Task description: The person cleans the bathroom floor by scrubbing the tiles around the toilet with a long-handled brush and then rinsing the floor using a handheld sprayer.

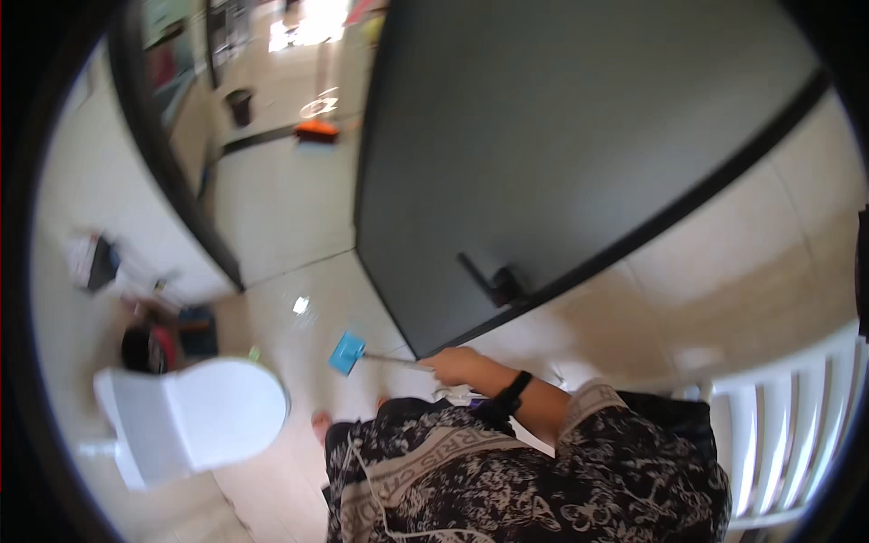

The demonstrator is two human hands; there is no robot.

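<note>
My right hand (453, 365) is closed around the thin metal handle of a cleaning tool with a small blue head (347, 352). The blue head hangs over the tiled floor, just left of the open door's lower edge. A black band (513, 392) sits on that wrist. Something white (457, 395) shows just below the hand; I cannot tell what it is. My left hand is out of sight, below or behind my patterned dark garment (507, 480).
A white toilet (204, 416) with its lid down stands at lower left. The dark grey door (561, 136) with a black lever handle (493, 281) stands open ahead. White slatted bars (797, 416) are at right. A dark bin (145, 348) and clutter lie left; an orange object (316, 131) lies beyond the doorway.
</note>
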